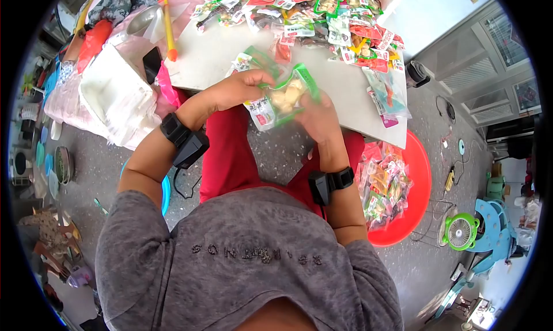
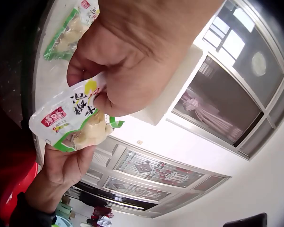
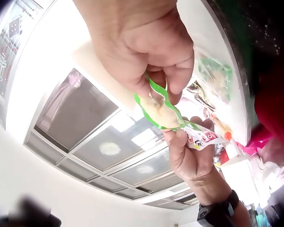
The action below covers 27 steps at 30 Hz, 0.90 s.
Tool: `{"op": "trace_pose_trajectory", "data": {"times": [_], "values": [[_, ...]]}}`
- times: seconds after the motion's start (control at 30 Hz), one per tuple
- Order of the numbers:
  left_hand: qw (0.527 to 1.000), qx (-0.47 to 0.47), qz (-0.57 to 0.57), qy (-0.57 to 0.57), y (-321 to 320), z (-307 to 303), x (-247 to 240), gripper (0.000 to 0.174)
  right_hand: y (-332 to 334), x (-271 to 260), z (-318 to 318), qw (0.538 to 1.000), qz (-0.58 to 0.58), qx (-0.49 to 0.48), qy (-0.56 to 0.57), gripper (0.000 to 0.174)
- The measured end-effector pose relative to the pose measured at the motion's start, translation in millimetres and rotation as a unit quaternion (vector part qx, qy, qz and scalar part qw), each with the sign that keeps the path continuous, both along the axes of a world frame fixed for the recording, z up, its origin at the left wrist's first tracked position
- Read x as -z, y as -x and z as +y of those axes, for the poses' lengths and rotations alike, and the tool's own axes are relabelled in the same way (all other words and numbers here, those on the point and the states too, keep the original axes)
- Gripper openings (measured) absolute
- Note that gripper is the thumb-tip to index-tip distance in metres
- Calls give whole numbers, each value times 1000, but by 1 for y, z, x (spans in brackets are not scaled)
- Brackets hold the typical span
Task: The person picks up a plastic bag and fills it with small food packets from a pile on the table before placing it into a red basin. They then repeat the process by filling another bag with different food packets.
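Note:
Between both hands a sealed snack packet (image 1: 287, 96) is held over the lap at the table's near edge. It has a green border, a white printed end and a clear window with pale chunks inside. My left hand (image 1: 245, 86) pinches the white end; in the left wrist view its thumb (image 2: 114, 101) lies over the print. My right hand (image 1: 321, 117) pinches the green-edged end, which the right wrist view shows between thumb and fingers (image 3: 179, 78). Just beyond, a similar green-edged packet (image 2: 68, 38) lies on the table, partly hidden by the left hand in the head view.
Many colourful packets (image 1: 351, 29) are heaped across the white table's (image 1: 207, 49) far side. A red basin (image 1: 419, 187) of packets stands on the floor at right. Left are a white padded container (image 1: 109, 95), a phone (image 1: 151, 64) and a yellow-handled tool (image 1: 169, 31).

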<state>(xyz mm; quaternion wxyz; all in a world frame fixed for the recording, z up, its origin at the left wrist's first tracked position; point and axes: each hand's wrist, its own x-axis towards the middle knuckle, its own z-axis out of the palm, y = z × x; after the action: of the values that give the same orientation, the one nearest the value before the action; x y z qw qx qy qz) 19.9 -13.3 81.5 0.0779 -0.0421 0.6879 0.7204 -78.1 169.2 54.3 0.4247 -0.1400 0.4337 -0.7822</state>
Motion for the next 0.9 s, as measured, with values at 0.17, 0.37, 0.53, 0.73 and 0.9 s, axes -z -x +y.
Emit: {"op": "trace_pose_trajectory", "data": {"times": [0.17,0.37,0.53,0.73,0.9], "values": [[994,105,10,-12,-1,35,12,39,2,11,10,992,87,-57,-77,17],[967,-151,2,-207,8,76,37,26,-2,45,21,998,-41,-31,42,28],[938,-245,60,-237,26,105,41,20,-20,40,45,986,-83,-39,140,48],[919,-286,74,-261,38,119,35,24,5,56,73,970,-126,-79,192,56],[916,-294,73,-264,41,125,49,24,-8,42,69,971,-133,-39,194,53]]}}
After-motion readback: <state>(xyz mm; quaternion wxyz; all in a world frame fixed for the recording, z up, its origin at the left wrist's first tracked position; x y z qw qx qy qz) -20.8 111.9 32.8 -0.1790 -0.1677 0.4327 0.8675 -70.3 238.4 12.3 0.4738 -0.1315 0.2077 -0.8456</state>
